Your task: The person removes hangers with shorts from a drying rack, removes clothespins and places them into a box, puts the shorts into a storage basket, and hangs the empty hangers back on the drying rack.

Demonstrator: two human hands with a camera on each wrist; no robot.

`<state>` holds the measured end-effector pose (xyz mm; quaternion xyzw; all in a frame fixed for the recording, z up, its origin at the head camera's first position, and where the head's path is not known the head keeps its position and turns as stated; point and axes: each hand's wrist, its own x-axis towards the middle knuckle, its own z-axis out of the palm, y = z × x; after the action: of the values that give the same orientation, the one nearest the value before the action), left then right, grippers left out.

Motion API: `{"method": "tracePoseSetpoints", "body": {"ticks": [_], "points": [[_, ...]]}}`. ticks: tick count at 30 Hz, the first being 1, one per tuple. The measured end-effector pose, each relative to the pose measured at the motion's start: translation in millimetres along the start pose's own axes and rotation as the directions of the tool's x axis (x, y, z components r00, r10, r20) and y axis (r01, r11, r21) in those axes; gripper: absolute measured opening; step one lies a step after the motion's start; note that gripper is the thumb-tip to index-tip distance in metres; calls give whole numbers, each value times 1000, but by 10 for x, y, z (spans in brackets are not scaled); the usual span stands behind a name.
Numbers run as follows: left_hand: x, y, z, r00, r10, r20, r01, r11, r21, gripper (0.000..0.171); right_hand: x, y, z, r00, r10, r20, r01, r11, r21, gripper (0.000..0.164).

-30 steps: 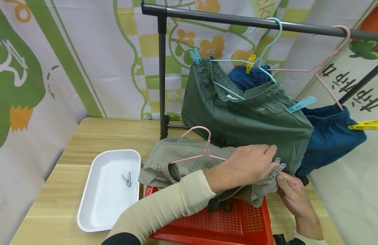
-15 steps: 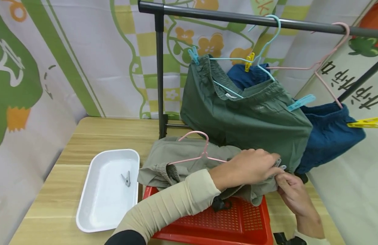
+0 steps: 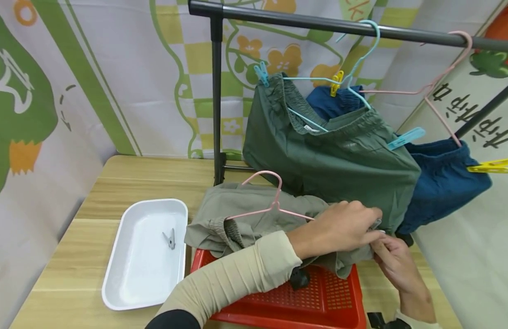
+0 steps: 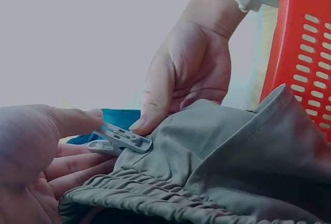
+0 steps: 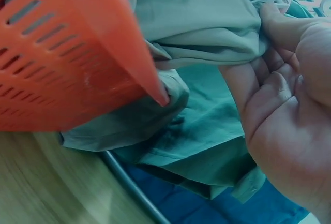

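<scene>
Grey-khaki pants (image 3: 233, 201) with a gathered elastic waistband lie over the red basket (image 3: 295, 317). A pink hanger (image 3: 280, 185) sits at the waistband, its hook upward. My left hand (image 3: 340, 228) reaches across the pants and pinches a grey clothespin (image 4: 121, 138) between thumb and fingers. In the left wrist view the clothespin's front end is at the waist corner of the cloth. My right hand (image 3: 398, 260) holds that corner, its thumb on top beside the clothespin and its fingers underneath. In the head view my left hand mostly hides the clothespin.
A white tray (image 3: 134, 260) with one grey clothespin (image 3: 170, 239) stands on the wooden table at left. Behind the pants, green shorts (image 3: 332, 160) and blue shorts (image 3: 447, 187) hang clipped to hangers on a black rack (image 3: 287, 20).
My left hand has shifted slightly right and down with the clothespin, closer to my right hand. The right hand stays at the pants' corner.
</scene>
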<state>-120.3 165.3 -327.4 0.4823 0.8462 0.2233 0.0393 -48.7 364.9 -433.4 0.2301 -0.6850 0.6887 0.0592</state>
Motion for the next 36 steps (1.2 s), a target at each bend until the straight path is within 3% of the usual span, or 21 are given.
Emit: {"method": "tracePoseSetpoints", "body": {"ticks": [4, 6, 14, 18, 21, 24, 28, 36], "points": [[-28, -8, -16, 999, 28, -35, -28, 1000, 3, 17, -4, -55, -31, 999, 0, -41, -7, 986, -165, 39], [-46, -21, -22, 996, 52, -66, -52, 999, -10, 15, -7, -68, -50, 999, -6, -38, -1, 982, -187, 40], [-125, -102, 7, 979, 107, -174, -134, 979, -153, 9, -14, -17, -89, 998, -13, 69, 13, 1000, 10, 36], [-176, -120, -40, 962, 138, -236, -189, 960, -207, 9, -4, -13, -80, 998, -9, 70, 7, 999, 36, 34], [-247, -109, -110, 958, 149, -245, -206, 953, -224, 12, 1, -31, -80, 997, -10, 77, 7, 999, 39, 37], [-370, -82, -188, 963, 163, -214, -213, 949, -234, 15, 13, -44, -78, 997, -4, 81, 1, 999, 32, 38], [-560, -54, -269, 960, 193, -202, -238, 944, -227, 18, 49, -36, -73, 993, -31, 115, 18, 993, 117, 39], [-906, -158, -314, 945, 172, -278, -248, 932, -265, 31, 73, -32, -37, 998, 12, 66, -23, 983, 184, 44]]}}
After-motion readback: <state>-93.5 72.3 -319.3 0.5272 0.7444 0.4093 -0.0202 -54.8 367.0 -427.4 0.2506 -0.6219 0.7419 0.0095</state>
